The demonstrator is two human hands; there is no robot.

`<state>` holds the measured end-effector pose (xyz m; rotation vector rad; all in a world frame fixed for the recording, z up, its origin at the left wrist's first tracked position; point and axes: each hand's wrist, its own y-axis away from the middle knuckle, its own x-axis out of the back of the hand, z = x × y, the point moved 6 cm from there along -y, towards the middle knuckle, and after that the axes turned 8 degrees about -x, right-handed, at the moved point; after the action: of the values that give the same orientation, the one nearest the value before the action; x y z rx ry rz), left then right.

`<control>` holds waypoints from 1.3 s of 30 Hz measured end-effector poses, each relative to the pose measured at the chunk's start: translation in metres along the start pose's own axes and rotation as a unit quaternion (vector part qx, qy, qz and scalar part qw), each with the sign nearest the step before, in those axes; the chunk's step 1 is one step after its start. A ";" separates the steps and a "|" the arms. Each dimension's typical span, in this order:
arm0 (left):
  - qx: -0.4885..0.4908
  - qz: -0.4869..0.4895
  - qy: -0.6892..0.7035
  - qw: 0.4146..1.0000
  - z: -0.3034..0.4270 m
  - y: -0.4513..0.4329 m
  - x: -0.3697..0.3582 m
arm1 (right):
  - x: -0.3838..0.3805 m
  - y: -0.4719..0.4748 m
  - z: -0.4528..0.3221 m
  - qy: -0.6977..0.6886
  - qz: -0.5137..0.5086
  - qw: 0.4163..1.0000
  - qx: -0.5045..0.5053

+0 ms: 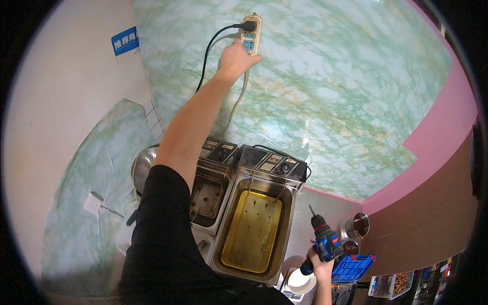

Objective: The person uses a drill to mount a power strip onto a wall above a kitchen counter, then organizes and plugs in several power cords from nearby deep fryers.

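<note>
My left hand point(237, 59) reaches up to the wall and grips the lower end of a power strip point(249, 36), its thumb pointing right just below the strip. A black plug point(249, 26) sits in the top socket, its cable hanging down to the left. A pale cord point(238, 103) runs down from the strip. Low at the right, my right hand point(321, 265) holds a black and blue cordless drill point(326, 241) by its handle. A bit point(311, 209) in the chuck points up and slightly left.
Below my left arm stand a deep fryer with yellowish oil point(253, 232) and a smaller fryer with a basket point(207, 194). A perforated strainer point(145, 167) is at the left. Near the drill are a metal pot point(358, 225), an open blue case point(352, 268) and a white bowl point(300, 281).
</note>
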<state>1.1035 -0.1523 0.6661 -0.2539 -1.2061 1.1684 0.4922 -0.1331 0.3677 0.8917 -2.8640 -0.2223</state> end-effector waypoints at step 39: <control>0.019 0.016 0.061 0.998 -0.009 0.020 0.003 | -0.244 -0.195 -0.468 0.301 -0.044 0.896 0.324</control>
<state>1.0992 -0.1371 0.6502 -0.3117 -1.0756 1.1866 0.8787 -0.1996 0.7709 0.9576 -2.2966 0.8946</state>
